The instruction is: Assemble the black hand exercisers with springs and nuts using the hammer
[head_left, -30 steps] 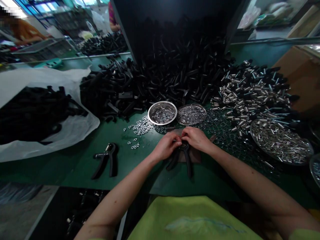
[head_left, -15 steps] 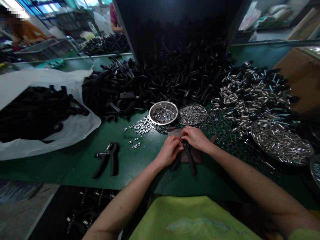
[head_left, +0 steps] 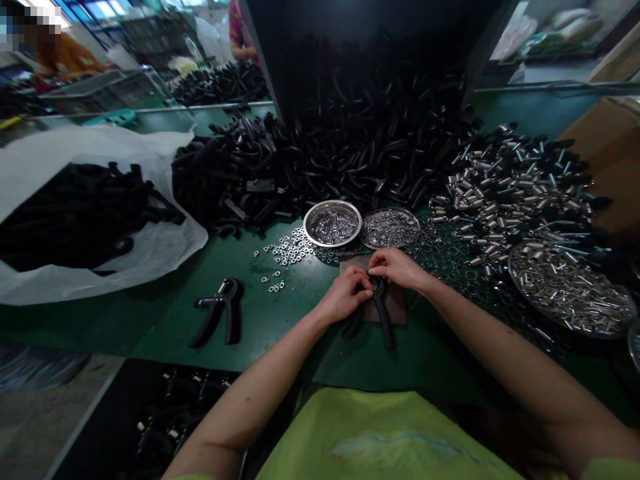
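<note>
A black hand grip exerciser (head_left: 383, 319) with two splayed handles lies in front of me, partly on a flat brownish plate (head_left: 399, 308). My left hand (head_left: 346, 293) is closed around its upper left side, covering most of that handle. At the top joint, my right hand (head_left: 399, 268) pinches with thumb and forefinger; whatever is between those fingertips is too small to make out. Further left on the green table rests a second hand grip exerciser (head_left: 220, 312), with a spring and a crossing knob near its top.
Behind my hands stand a steel bowl (head_left: 333, 241) and a dish (head_left: 390, 229) of small metal parts. Loose nuts (head_left: 290, 248) lie beside them. Black handles (head_left: 350, 153) are heaped behind; a white sack (head_left: 185, 250) is left. Spring-and-knob pieces (head_left: 475, 193) and a pin tray (head_left: 570, 287) are right.
The view has turned slightly, so everything sits a little further right. Both hands stay at the top of the same hand grip exerciser, with only small finger movement.
</note>
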A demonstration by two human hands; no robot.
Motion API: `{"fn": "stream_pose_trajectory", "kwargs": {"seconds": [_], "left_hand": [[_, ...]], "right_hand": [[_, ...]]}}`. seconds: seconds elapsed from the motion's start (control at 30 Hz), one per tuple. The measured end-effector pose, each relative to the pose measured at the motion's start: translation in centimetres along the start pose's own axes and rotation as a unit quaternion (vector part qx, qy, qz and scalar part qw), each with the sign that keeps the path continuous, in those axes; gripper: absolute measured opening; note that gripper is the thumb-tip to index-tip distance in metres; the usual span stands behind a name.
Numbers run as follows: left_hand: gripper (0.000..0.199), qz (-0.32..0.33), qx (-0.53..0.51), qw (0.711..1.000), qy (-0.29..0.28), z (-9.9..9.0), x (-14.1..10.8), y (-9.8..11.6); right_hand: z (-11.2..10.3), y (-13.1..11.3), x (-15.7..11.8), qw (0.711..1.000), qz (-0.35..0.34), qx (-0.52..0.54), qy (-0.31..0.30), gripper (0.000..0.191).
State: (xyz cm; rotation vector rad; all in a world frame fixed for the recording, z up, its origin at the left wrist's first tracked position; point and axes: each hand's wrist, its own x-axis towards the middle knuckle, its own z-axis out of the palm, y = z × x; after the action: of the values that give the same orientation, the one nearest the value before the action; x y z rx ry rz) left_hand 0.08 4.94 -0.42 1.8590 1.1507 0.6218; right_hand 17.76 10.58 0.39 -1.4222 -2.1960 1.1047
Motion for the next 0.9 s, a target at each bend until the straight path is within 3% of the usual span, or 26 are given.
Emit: {"fn": "stream_pose_trajectory", "kwargs": {"seconds": [0.23, 0.4, 0.67, 0.77, 0.9], "left_hand": [[0.005, 0.002, -0.033, 0.999, 0.016, 0.0, 0.0, -0.2], [0.007, -0.011, -0.026, 0.999, 0.020, 0.2, 0.1, -0.1], [0.007, -0.030, 0.008, 0.999, 0.026, 0.3, 0.4, 0.1], [0.008, -0.009, 0.080, 0.996, 0.047, 0.5, -0.2, 0.7], [0.013, 0.041, 0.251, 0.962, 0.100, 1.1, -2.3, 1.7]], "right_hand": [[0.3, 0.5, -0.3, 1.000, -0.002, 0.026, 0.015, 0.009], [0.1, -0.5, -0.3, 0.999, -0.030, -0.031, 0.031, 0.006], [-0.1, -1.6, 0.0, 0.993, -0.017, -0.115, 0.012, 0.012], [-0.5, -1.6, -3.1, 0.980, -0.026, -0.189, 0.062, 0.025], [-1.3, 0.7, -11.3, 0.938, 0.041, -0.320, 0.131, 0.019]]}}
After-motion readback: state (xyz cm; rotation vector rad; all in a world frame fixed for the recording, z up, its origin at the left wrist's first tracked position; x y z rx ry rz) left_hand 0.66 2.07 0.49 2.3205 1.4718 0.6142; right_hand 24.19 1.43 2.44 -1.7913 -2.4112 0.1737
